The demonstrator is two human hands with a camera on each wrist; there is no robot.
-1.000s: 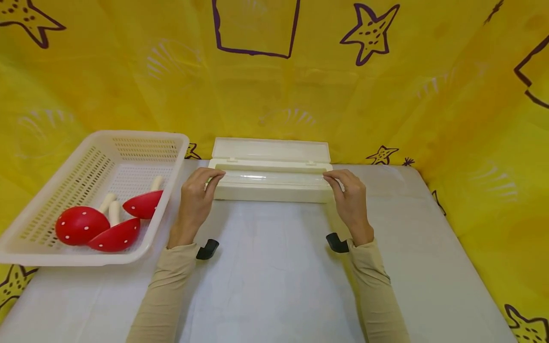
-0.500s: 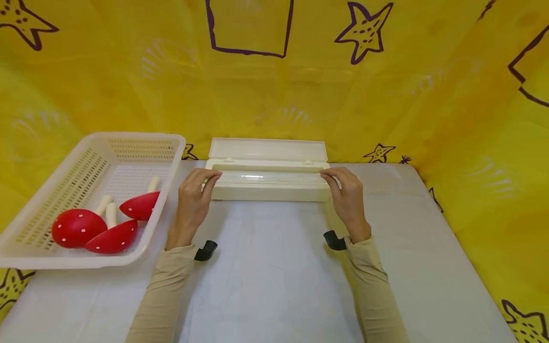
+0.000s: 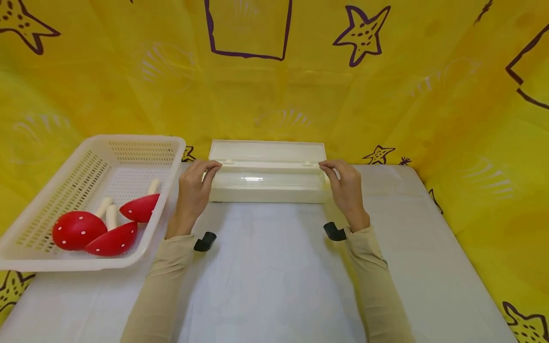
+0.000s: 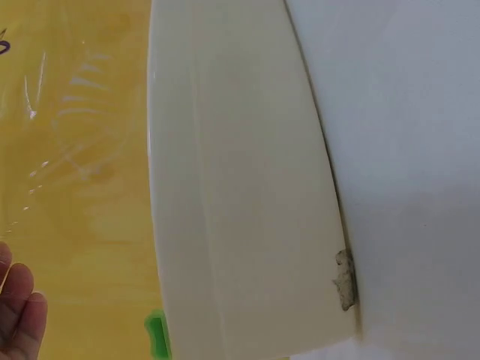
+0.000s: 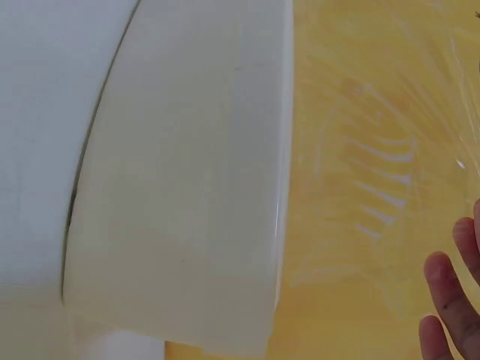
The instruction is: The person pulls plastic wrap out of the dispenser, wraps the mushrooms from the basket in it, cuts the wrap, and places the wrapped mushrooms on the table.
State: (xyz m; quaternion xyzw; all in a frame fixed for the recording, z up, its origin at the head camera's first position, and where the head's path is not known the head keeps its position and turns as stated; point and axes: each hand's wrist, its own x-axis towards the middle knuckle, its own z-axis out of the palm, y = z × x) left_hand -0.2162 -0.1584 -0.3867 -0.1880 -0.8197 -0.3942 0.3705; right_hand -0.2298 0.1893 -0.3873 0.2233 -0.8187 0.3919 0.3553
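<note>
A yellow cloth backdrop (image 3: 407, 109) with starfish outlines closes off the far and right sides, and a white table (image 3: 266, 286) spreads in front of it. At the table's far middle sits a cream box (image 3: 266, 196), its lid (image 3: 268, 151) swung up on the far side, with a shiny roll (image 3: 268, 179) inside.

The left hand (image 3: 193, 195) and right hand (image 3: 347, 190) each pinch, thumb against fingertips, at opposite ends of the box. Both are higher than a second ago, when they were down at the roll; creases against the yellow in the wrist views show clear film (image 5: 405, 90) raised between them. That suggests the film's edge is now free and coming off evenly.

Box and roll both have their long axis left to right, along the backdrop; the box's opening faces up, and the pinched edge appears to run parallel.
</note>
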